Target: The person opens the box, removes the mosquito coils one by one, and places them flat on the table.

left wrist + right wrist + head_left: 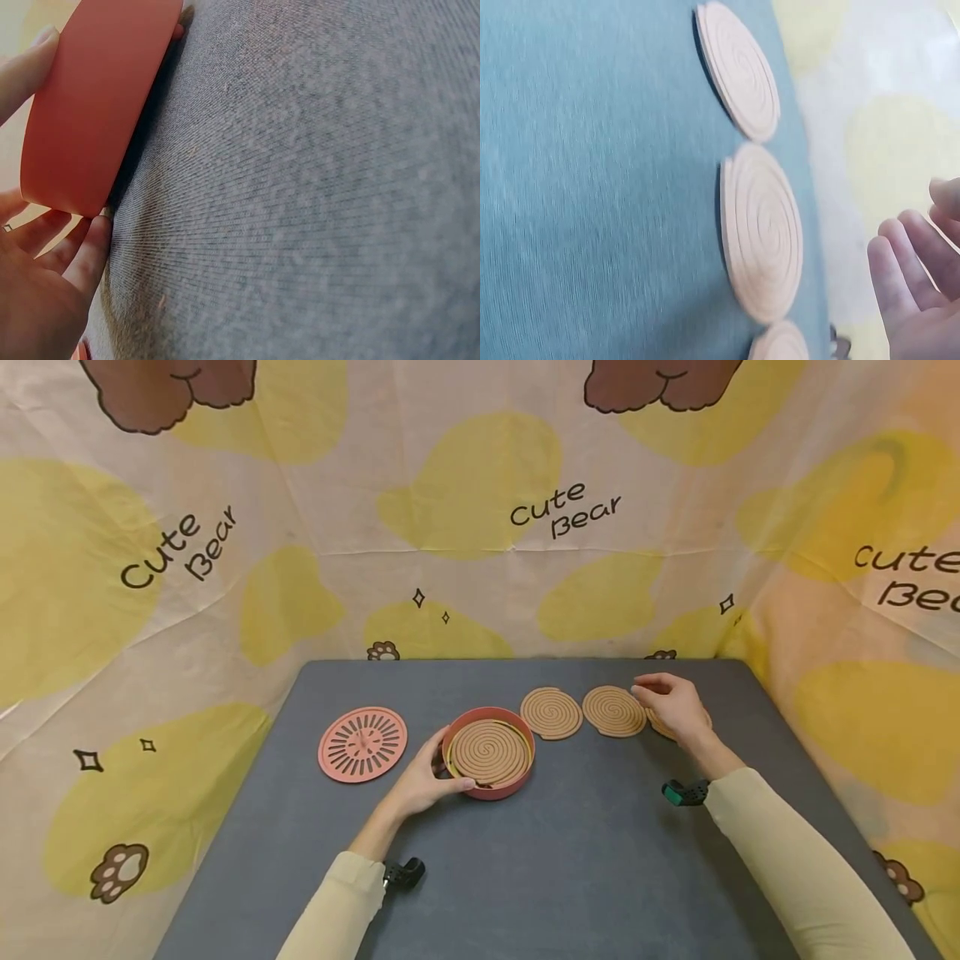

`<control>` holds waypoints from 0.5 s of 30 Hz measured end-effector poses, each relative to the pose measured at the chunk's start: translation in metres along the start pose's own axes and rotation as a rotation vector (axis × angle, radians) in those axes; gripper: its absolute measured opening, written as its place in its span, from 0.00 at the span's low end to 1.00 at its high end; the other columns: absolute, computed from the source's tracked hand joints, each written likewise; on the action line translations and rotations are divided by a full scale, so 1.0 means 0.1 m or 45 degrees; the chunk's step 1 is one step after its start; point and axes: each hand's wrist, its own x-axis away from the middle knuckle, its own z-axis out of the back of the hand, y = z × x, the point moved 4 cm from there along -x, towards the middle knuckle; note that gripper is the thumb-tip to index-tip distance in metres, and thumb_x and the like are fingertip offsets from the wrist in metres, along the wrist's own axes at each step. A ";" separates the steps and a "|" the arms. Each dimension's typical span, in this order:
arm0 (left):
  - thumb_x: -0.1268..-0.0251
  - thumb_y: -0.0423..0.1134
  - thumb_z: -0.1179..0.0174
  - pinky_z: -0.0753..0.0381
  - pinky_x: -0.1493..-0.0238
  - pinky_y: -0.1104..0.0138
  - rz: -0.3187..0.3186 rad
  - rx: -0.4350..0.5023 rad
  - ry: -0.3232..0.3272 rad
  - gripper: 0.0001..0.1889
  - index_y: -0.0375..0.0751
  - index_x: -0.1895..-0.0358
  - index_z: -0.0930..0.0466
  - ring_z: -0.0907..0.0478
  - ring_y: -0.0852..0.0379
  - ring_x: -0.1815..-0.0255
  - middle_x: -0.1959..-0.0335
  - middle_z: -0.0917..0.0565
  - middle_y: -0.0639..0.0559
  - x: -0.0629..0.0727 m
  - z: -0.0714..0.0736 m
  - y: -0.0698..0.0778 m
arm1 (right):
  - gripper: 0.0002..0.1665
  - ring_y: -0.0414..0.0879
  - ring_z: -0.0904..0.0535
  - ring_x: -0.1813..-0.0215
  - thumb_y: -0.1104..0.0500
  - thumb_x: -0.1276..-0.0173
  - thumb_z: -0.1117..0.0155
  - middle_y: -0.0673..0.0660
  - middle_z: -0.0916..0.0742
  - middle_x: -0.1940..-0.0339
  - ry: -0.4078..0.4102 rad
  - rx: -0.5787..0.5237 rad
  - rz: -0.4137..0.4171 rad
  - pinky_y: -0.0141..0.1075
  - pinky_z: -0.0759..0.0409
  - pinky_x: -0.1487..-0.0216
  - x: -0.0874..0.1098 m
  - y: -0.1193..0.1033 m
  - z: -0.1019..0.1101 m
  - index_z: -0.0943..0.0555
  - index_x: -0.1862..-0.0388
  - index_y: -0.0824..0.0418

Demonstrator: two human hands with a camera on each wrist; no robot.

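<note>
My left hand [422, 783] grips a round red incense-coil box [504, 792] by its left side, thumb at the near rim and fingers round the wall. Inside the box lies a tan spiral coil [489, 752]; a yellow edge shows around it. To the right of the box, more coils lie in a row: a first coil [551, 713], a second coil [614, 711] and a third coil [662, 726], partly hidden. Over that third one hovers my right hand [678, 706], fingers loosely bent and nothing between them. The right wrist view shows the fingers [911, 262] apart from the coils.
A slotted pink-red lid [363, 745] lies flat to the left of my left hand. Everything stands on a dark grey-blue table [555, 877]. Patterned cloth [465, 477] hangs behind the table and along both sides.
</note>
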 end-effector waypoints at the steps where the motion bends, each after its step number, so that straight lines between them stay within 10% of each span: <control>1: 0.47 0.46 0.20 0.30 0.31 0.50 0.007 -0.003 0.002 0.57 0.50 0.18 0.49 0.30 0.46 0.30 0.25 0.36 0.43 0.00 0.00 0.00 | 0.27 0.52 0.19 0.46 0.50 0.22 0.39 0.67 0.18 0.42 -0.014 -0.009 0.012 0.32 0.19 0.52 -0.01 -0.02 -0.04 0.23 0.35 0.68; 15: 0.44 0.41 0.22 0.33 0.30 0.46 -0.002 0.028 -0.012 0.56 0.48 0.17 0.51 0.32 0.40 0.28 0.24 0.39 0.38 0.01 0.00 0.04 | 0.21 0.56 0.19 0.45 0.54 0.23 0.37 0.65 0.15 0.44 -0.158 0.000 0.134 0.42 0.20 0.47 0.02 -0.31 -0.57 0.19 0.39 0.67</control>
